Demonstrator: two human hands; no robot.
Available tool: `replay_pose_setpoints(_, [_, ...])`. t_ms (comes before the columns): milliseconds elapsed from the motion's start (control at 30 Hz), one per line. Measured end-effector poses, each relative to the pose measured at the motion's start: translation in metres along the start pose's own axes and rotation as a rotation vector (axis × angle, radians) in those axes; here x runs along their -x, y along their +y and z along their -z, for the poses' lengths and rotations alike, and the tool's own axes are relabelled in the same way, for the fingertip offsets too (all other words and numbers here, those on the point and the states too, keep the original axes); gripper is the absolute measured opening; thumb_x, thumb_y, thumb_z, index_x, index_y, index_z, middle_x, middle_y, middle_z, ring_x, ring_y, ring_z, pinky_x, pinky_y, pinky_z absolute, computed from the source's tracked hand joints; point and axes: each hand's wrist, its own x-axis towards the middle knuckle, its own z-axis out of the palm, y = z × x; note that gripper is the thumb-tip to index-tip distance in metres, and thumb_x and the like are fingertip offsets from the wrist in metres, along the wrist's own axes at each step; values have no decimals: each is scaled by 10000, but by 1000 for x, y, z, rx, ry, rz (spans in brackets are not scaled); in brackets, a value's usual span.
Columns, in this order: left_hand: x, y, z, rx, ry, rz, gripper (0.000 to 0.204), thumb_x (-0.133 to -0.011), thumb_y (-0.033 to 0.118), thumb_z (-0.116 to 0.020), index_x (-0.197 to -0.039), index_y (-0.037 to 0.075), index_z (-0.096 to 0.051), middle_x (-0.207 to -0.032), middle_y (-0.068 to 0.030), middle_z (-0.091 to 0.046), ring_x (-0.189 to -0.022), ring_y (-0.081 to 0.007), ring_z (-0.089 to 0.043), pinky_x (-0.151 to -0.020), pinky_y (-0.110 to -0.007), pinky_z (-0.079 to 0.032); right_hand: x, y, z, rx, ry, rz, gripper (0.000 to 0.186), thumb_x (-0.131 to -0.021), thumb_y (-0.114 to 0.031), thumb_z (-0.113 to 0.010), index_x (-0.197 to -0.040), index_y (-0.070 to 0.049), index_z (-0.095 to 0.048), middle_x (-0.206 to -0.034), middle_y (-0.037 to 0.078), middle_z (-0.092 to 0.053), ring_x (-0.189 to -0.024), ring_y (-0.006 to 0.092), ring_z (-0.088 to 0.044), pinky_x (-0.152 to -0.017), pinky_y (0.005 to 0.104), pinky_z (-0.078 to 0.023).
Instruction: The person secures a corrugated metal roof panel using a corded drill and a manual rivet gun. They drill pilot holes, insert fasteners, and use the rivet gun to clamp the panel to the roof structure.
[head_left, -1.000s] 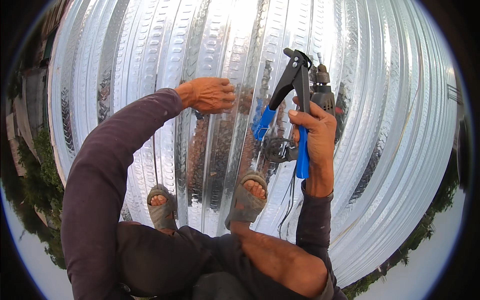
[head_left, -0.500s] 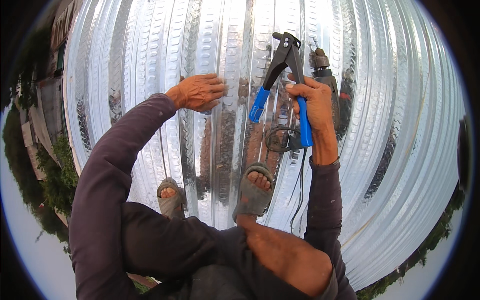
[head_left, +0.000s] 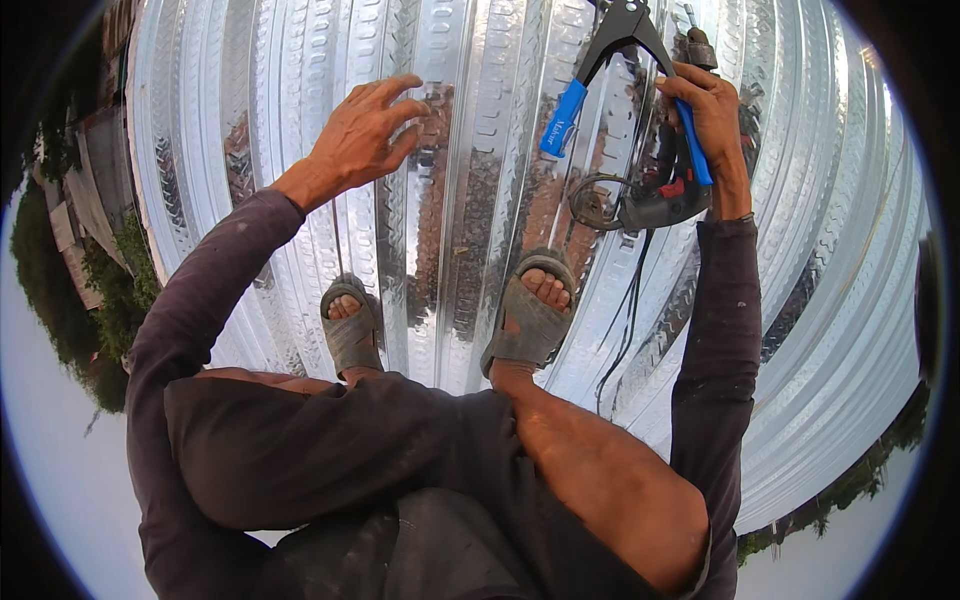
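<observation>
My right hand (head_left: 712,120) is closed around one blue handle of a black rivet gun (head_left: 618,35), whose handles are spread apart. Just behind it is a dark drill (head_left: 670,203) with red parts, a metal chuck and a bit pointing up; whether my fingers touch it too, I cannot tell. A coil of black cable sits beside the drill. My left hand (head_left: 362,135) is open, fingers spread and slightly bent, above the shiny ribbed metal sheet (head_left: 455,50), holding nothing that shows. I cannot tell if its fingertips touch the sheet.
My sandalled feet (head_left: 530,310) stand on the metal sheeting, knees bent below. A thin black cable (head_left: 630,310) runs down from the drill between my right foot and right arm. Trees (head_left: 130,260), old sheet roofs and sky lie beyond the edge at left; more foliage is at lower right.
My right hand, the rivet gun and drill have moved up and rightward in the view. My left hand has risen in the view and leftward, its fingers now more spread.
</observation>
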Motion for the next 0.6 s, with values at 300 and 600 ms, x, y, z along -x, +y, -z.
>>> replay_pose_setpoints(300, [121, 29, -20, 529, 296, 551, 131, -930, 85, -703, -1043, 23, -725, -1043, -90, -711, -815, -139, -659, -723, -281, -525, 9, -12, -72, 943, 413, 557, 303, -922, -338, -666, -1000, -60, -759, -940, 130, -724, -855, 362, -700, -759, 439, -547])
replay_pose_setpoints(600, [174, 63, -59, 756, 394, 818, 123, -944, 97, -694, -1031, 19, -733, -871, -52, -723, -722, -99, -649, -654, -259, -526, 177, 65, -239, 775, -610, 554, 202, -834, -167, -745, -976, -48, -667, -957, 109, -608, -930, 302, -626, -770, 422, -503])
